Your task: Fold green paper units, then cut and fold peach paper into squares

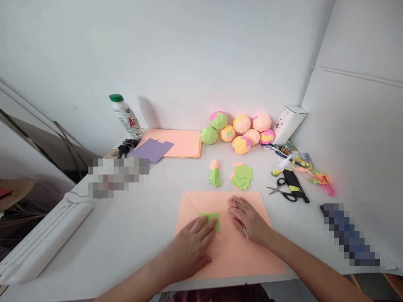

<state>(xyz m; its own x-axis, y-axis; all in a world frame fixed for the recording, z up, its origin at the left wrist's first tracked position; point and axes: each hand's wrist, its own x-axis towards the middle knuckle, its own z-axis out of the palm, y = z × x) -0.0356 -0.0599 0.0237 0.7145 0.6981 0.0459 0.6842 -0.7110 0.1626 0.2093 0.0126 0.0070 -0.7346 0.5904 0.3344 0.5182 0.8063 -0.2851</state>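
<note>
My left hand (192, 245) lies palm down with fingers stretched out, its fingertips over a small green paper square (217, 228). The square rests on a large peach paper sheet (248, 262) at the table's near side. To the right, my right hand (252, 220) rests on the same sheet with a thin pen (246, 233) held in its fingers. The pen has a clear barrel with red showing; its tip is hard to make out. Beyond the sheet are a stack of green paper squares (242, 176) and a row of folded green and peach pieces (215, 177).
Several faceted paper balls (241, 144) sit by the wall. Scissors (278, 190), a black cutter (293, 184) and a glue bottle (281, 165) lie at right. A white bottle (127, 119), a purple paper (154, 150) and a long white device (50, 239) are at left.
</note>
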